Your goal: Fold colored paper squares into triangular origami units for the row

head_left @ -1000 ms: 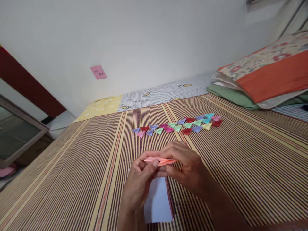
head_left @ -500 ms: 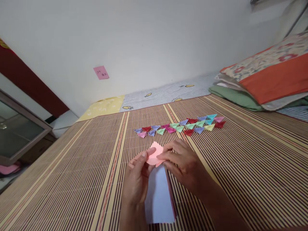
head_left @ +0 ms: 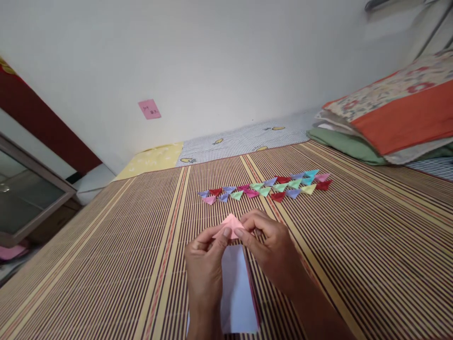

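A small pink sheet of folded paper [head_left: 231, 221] is pinched between both hands, its peak pointing away from me. My left hand [head_left: 207, 255] grips its left side, thumb on top. From the right, my right hand [head_left: 271, 243] holds the other side, with its thumb close to the left one. Below the hands lies a stack of pale lavender paper [head_left: 239, 288], partly covered by my left hand and wrist. Beyond them, several small folded paper triangles [head_left: 264, 191] in red, green, blue, pink and yellow sit in rows on the striped mat [head_left: 141, 255].
Folded bedding with an orange border [head_left: 406, 120] is piled at the back right. Patterned cloth [head_left: 230, 139] runs along the wall, which bears a pink note [head_left: 149, 109]. A glass-paned frame [head_left: 28, 189] stands off the mat's left edge.
The pink paper went from a tilted, partly open shape to a flat triangle with its point away from me. Both thumbs have come together on its near edge.
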Tool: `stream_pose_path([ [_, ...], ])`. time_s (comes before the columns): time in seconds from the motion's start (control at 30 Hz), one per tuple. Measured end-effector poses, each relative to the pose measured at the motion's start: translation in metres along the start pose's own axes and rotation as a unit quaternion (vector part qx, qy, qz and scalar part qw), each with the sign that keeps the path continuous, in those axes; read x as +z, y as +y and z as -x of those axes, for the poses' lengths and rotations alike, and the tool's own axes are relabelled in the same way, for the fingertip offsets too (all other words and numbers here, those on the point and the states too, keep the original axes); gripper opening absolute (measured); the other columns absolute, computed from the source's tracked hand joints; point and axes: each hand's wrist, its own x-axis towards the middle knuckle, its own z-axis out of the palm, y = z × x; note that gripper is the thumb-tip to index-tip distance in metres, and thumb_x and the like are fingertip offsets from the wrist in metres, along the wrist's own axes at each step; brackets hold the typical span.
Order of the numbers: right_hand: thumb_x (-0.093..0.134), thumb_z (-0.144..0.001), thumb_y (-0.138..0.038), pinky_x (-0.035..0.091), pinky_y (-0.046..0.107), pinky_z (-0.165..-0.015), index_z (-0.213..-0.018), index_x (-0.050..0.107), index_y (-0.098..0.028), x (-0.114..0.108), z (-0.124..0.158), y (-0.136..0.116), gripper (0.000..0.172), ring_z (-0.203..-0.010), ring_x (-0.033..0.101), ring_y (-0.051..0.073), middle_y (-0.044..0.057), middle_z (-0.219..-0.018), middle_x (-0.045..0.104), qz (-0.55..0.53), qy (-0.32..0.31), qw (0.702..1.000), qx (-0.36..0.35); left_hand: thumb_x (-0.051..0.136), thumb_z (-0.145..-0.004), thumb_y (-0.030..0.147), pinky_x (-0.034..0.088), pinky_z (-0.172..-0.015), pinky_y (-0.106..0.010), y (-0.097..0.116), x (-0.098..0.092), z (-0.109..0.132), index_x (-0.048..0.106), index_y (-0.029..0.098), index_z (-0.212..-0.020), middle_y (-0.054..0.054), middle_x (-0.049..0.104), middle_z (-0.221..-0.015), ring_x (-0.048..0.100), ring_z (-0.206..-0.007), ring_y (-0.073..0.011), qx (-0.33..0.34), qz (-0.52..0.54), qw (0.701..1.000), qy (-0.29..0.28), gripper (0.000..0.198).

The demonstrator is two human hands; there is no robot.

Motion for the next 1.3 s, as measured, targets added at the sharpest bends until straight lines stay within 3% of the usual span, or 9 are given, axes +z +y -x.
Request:
stream_pose_path([
  [0.17,0.061,-0.089,-0.014,0.042,0.033,-0.072,-0.067,0.056,-0.020,0.004,0.000,0.000,0.023,-0.078,0.057,0.019,0.001,-0.076,0.061,0.017,0.018,1.000,0.010,0.085,-0.076,0.031,0.059,-0.064,-0.021,-0.001,0.006,0.004,0.080,0.019,-0.089,-0.002,0.078,-0.075,0.072,-0.068,-0.0141,0.035,-0.040,0.998,0.041,0.019],
  [0.47,0.061,-0.090,-0.016,0.039,0.032,-0.068,-0.064,0.053,-0.020,0.004,0.002,0.002,0.027,-0.073,0.054,0.019,0.001,-0.072,0.057,0.016,0.026,0.999,0.034,0.083,-0.075,0.032,0.058,-0.057,-0.024,0.001,0.011,0.007,0.078,0.016,-0.087,-0.003,0.077,-0.073,0.072,-0.063,-0.0166,0.048,-0.083,0.994,0.055,0.021],
  [0.87,0.063,-0.088,-0.021,0.038,0.031,-0.066,-0.061,0.052,-0.020,0.001,0.001,0.004,0.029,-0.071,0.053,0.018,0.000,-0.069,0.055,0.029,0.011,0.998,0.059,0.083,-0.076,0.030,0.059,-0.061,-0.024,-0.004,0.012,0.008,0.077,0.017,-0.083,-0.003,0.078,-0.074,0.073,-0.066,-0.0168,0.066,-0.105,0.991,0.057,0.016],
  [0.97,0.066,-0.085,-0.022,0.037,0.028,-0.060,-0.063,0.051,-0.021,0.001,0.001,0.007,0.026,-0.064,0.050,0.015,-0.003,-0.065,0.052,0.012,0.010,0.995,0.096,0.083,-0.075,0.030,0.059,-0.060,-0.023,-0.004,0.011,0.008,0.077,0.017,-0.082,-0.002,0.077,-0.071,0.073,-0.064,-0.0166,0.065,-0.102,0.991,0.058,0.016],
  [1.07,0.071,-0.082,-0.024,0.042,0.027,-0.060,-0.081,0.062,-0.020,0.000,0.000,0.011,0.010,-0.066,0.054,0.015,-0.003,-0.071,0.059,-0.045,0.008,0.988,0.145,0.084,-0.075,0.031,0.059,-0.060,-0.023,-0.003,0.012,0.007,0.076,0.017,-0.081,-0.002,0.076,-0.069,0.072,-0.063,-0.0164,0.062,-0.092,0.992,0.052,0.017],
  [1.13,0.070,-0.084,-0.027,0.046,0.027,-0.064,-0.089,0.067,-0.019,0.000,0.000,0.013,0.010,-0.070,0.058,0.016,-0.001,-0.075,0.063,-0.102,-0.013,0.982,0.160,0.083,-0.076,0.031,0.058,-0.060,-0.024,-0.003,0.013,0.007,0.076,0.017,-0.082,-0.002,0.076,-0.069,0.072,-0.063,-0.0163,0.064,-0.088,0.993,0.044,0.017],
  [1.3,0.069,-0.089,-0.035,0.049,0.027,-0.066,-0.080,0.070,-0.018,0.002,-0.001,0.011,0.019,-0.071,0.062,0.017,0.001,-0.073,0.066,-0.174,-0.022,0.968,0.177,0.082,-0.078,0.033,0.055,-0.058,-0.023,-0.002,0.013,0.010,0.076,0.017,-0.081,-0.001,0.074,-0.070,0.068,-0.062,-0.0150,0.067,-0.100,0.992,0.032,0.018],
])
